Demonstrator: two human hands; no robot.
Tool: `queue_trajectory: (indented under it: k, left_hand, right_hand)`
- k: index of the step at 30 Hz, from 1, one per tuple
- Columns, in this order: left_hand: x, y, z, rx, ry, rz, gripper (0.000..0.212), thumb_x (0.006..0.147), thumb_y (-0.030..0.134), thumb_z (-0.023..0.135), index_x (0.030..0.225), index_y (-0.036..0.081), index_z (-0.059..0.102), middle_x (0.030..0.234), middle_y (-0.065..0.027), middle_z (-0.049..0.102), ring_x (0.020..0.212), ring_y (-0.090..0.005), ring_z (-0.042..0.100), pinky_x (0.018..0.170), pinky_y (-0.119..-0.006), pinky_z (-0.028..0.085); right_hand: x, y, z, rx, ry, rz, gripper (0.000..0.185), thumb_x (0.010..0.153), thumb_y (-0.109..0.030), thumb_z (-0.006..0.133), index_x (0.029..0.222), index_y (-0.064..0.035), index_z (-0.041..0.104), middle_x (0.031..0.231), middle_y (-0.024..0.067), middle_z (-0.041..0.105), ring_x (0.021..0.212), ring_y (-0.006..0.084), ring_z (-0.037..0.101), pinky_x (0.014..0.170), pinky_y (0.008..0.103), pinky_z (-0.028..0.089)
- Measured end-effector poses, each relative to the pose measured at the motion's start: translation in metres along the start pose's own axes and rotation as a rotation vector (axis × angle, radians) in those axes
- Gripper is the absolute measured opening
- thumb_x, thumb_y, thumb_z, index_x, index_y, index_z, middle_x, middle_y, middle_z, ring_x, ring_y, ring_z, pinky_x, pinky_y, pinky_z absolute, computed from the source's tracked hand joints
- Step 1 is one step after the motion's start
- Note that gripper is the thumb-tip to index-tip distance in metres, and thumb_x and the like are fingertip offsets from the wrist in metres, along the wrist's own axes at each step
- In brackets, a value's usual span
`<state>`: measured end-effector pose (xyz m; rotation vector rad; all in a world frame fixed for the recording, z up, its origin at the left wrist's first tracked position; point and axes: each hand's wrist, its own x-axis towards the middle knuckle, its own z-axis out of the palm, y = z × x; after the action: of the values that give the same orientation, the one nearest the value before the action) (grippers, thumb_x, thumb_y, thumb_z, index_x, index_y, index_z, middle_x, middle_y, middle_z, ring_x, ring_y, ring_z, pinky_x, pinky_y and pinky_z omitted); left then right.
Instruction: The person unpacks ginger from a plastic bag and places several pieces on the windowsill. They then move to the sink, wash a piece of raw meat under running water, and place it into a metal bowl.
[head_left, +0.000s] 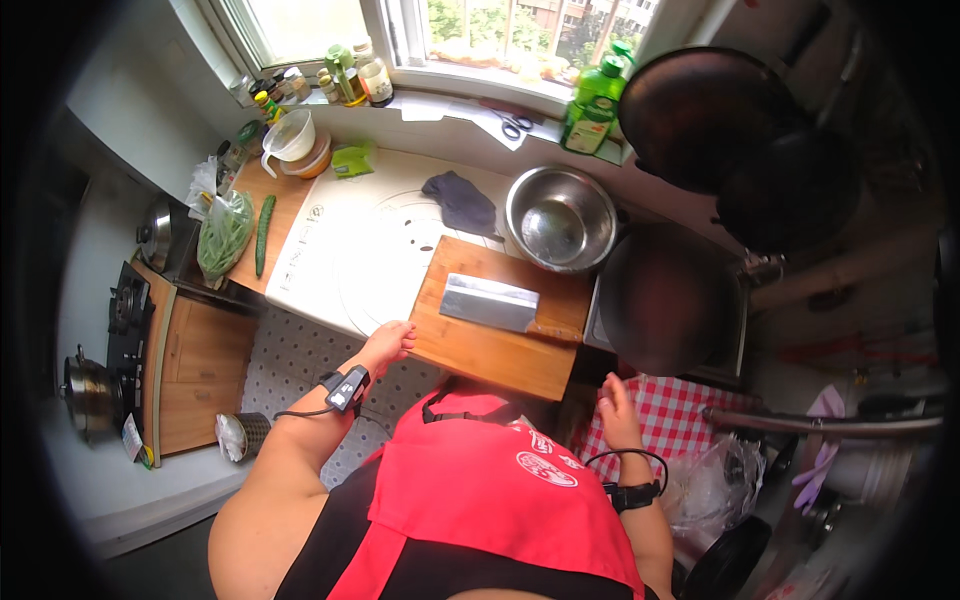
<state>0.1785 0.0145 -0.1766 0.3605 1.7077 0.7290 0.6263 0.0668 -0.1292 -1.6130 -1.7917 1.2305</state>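
Note:
A wooden cutting board (487, 362) lies at the counter's front, reaching past its edge. On it rests a cleaver (489, 301), blade to the left and wooden handle to the right. My left hand (390, 346) is at the board's left front corner, fingertips at its edge; I cannot tell whether they grip it. My right hand (619, 414) hangs right of the board's front corner, apart from it and with nothing in it. Behind the board stand a steel bowl (561, 219) and a crumpled dark grey cloth (463, 202).
A cucumber (265, 235) and a bag of green beans (225, 236) lie at the left. Under the window are scissors (514, 126) and green bottles (592, 112). A dark round pan (667, 300) covers part of the sink at right. The stove (127, 304) is far left.

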Motion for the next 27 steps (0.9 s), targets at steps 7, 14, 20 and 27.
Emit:
queue_trajectory:
  k: [7, 14, 20, 27]
  left_hand:
    - [0.103, 0.014, -0.018, 0.255, 0.121, 0.094, 0.064, 0.087, 0.032, 0.058, 0.133, -0.008, 0.04, 0.133, -0.0266, 0.045, 0.124, -0.0295, 0.046, 0.1, -0.035, 0.039]
    - [0.15, 0.033, 0.029, 0.621, 0.234, 0.134, 0.065, 0.079, 0.05, 0.058, 0.119, -0.001, 0.055, 0.11, -0.0278, 0.056, 0.109, -0.0407, 0.05, 0.095, -0.044, 0.039]
    - [0.137, 0.045, 0.02, 0.562, 0.207, 0.162, 0.064, 0.075, 0.047, 0.062, 0.121, 0.004, 0.054, 0.114, -0.0248, 0.051, 0.109, -0.0396, 0.045, 0.096, -0.044, 0.036]
    - [0.155, 0.047, -0.001, 0.593, 0.108, 0.186, 0.063, 0.076, 0.044, 0.062, 0.123, 0.004, 0.052, 0.117, -0.0227, 0.047, 0.11, -0.0383, 0.042, 0.098, -0.043, 0.034]
  right_hand:
    - [0.085, 0.07, 0.111, -0.137, 0.032, 0.57, 0.062, 0.085, -0.033, 0.063, 0.132, 0.0033, 0.045, 0.126, 0.0185, 0.055, 0.11, 0.0266, 0.056, 0.089, 0.0342, 0.046]
    - [0.113, 0.08, 0.151, -0.052, 0.339, 0.736, 0.067, 0.081, -0.027, 0.065, 0.136, 0.003, 0.04, 0.136, 0.0224, 0.041, 0.126, 0.0354, 0.041, 0.105, 0.0381, 0.034]
    - [0.111, 0.113, 0.153, 0.267, 0.359, 0.68, 0.062, 0.084, -0.022, 0.06, 0.136, 0.004, 0.04, 0.139, 0.0191, 0.039, 0.128, 0.03, 0.039, 0.106, 0.0356, 0.031]
    - [0.096, 0.086, 0.161, 0.494, 0.383, 0.71, 0.06, 0.089, -0.016, 0.052, 0.141, 0.005, 0.03, 0.144, 0.0155, 0.035, 0.132, 0.0243, 0.034, 0.109, 0.0328, 0.026]
